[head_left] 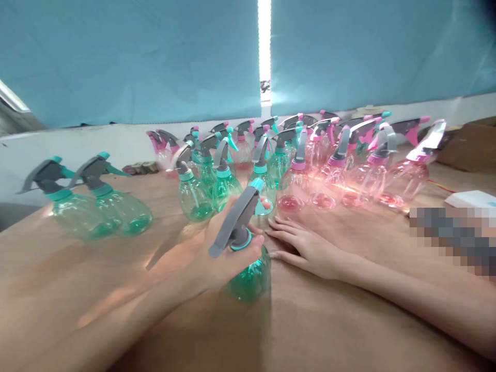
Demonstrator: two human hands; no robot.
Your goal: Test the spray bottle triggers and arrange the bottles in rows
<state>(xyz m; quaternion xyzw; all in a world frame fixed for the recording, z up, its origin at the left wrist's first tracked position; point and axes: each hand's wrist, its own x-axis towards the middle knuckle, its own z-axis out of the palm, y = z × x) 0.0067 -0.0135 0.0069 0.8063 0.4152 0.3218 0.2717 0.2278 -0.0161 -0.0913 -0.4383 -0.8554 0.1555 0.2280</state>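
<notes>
My left hand is wrapped round the neck of a green spray bottle with a grey and turquoise trigger head. The bottle is near the middle of the view, tilted a little, and the fingers hide part of its neck and trigger. Just right of it, my right hand lies flat on the brown table, fingers stretched toward the bottle and holding nothing. Behind the hands stand green spray bottles and pink spray bottles in uneven rows.
Two more green spray bottles stand at the left. A cardboard box and a white object are at the right, beside a blurred-out patch. A blue curtain hangs behind, split by a bright gap.
</notes>
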